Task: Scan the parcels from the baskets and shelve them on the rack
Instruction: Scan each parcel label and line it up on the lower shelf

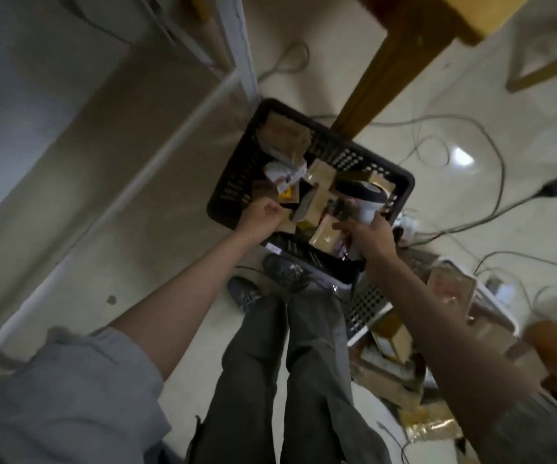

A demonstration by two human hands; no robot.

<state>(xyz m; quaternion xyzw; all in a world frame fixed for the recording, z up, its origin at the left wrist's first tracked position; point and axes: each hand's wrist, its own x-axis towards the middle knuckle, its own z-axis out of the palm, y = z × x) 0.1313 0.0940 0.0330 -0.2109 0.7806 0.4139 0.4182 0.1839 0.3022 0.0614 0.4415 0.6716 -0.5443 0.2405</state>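
Grey metal of the rack [183, 128] stands at my left, and the shelves I can see hold no parcel yet. Next comes my left hand [263, 212], over the near-left corner of the black basket [401, 185] — the fingers are curled into a fist, but if they pinch something I cannot tell. The basket is on the floor before my shoes, full with small brown parcels [320, 175]. My right hand [371, 236] is at the basket's right side, and its fingers wrap a white handheld device [367, 209], I think the scanner, with the dark head pointing into the basket. Further right a white basket [367, 306] lies with more cartons around it. I judge the task is near its beginning — almost all scanning and shelving remains.
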